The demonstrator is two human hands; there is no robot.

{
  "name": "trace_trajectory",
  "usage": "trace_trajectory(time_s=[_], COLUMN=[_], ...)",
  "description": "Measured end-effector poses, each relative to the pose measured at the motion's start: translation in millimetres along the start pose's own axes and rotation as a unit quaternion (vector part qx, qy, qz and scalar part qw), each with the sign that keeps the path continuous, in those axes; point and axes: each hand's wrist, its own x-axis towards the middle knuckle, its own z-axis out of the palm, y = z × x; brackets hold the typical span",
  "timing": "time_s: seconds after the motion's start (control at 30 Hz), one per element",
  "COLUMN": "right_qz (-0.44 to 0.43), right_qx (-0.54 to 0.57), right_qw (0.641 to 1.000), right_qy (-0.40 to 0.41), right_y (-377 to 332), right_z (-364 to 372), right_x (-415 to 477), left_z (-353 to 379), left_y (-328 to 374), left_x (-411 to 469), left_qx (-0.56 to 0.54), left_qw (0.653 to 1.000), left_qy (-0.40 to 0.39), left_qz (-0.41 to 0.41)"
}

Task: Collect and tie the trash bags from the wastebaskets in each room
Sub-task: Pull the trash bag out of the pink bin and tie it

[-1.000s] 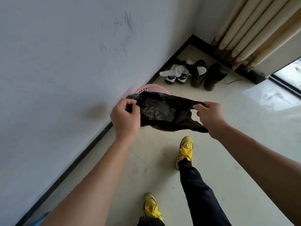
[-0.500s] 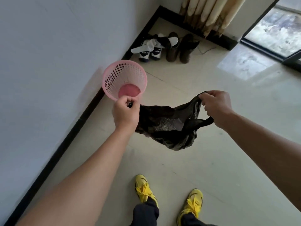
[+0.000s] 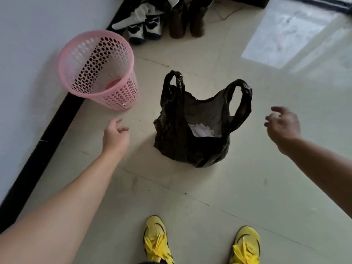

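Note:
A black plastic trash bag (image 3: pixel 192 143) stands on the pale tiled floor, mouth open, its two handle loops sticking up untied. White paper shows inside it. The pink perforated wastebasket (image 3: pixel 99 73) stands to its left against the wall, with no bag in it. My left hand (image 3: pixel 115 137) hovers left of the bag, fingers loosely spread, holding nothing. My right hand (image 3: pixel 283 124) hovers right of the bag, fingers relaxed, also empty. Neither hand touches the bag.
A white wall with a black baseboard (image 3: pixel 47 134) runs along the left. Several shoes (image 3: pixel 152 25) lie in the far corner. My feet in yellow shoes (image 3: pixel 156 241) stand at the bottom. A bright reflection marks the floor at the upper right.
Both hands gripped the bag's handles in the air; now they have let go and the bag stands on the floor. The view has tilted down and closer to the floor.

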Motion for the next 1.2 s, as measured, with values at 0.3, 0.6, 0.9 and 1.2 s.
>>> trace_trajectory(time_s=[0.3, 0.6, 0.9, 1.2], right_qz=[-0.133, -0.220, -0.225, -0.147], right_qx=[-0.105, 0.051, 0.113, 0.208], right_qw=[0.961, 0.948, 0.948, 0.950], right_qy=[-0.217, -0.223, -0.197, -0.178], right_y=[89.1, 71.3, 72.6, 76.7], right_z=[101.5, 146.7, 157.5, 132.3], right_x=[14.9, 54.0, 24.3, 19.5], left_z=[89.1, 155.9, 170.9, 167.6], left_y=[-25.9, -8.2, -19.6, -10.6], left_x=[40.3, 77.2, 51.9, 26.0], left_qx=[0.125, -0.098, -0.279, -0.312], left_qw=[0.952, 0.972, 0.958, 0.911], left_qy=[-0.247, -0.191, -0.060, -0.259], left_qz=[0.130, 0.099, 0.040, 0.073])
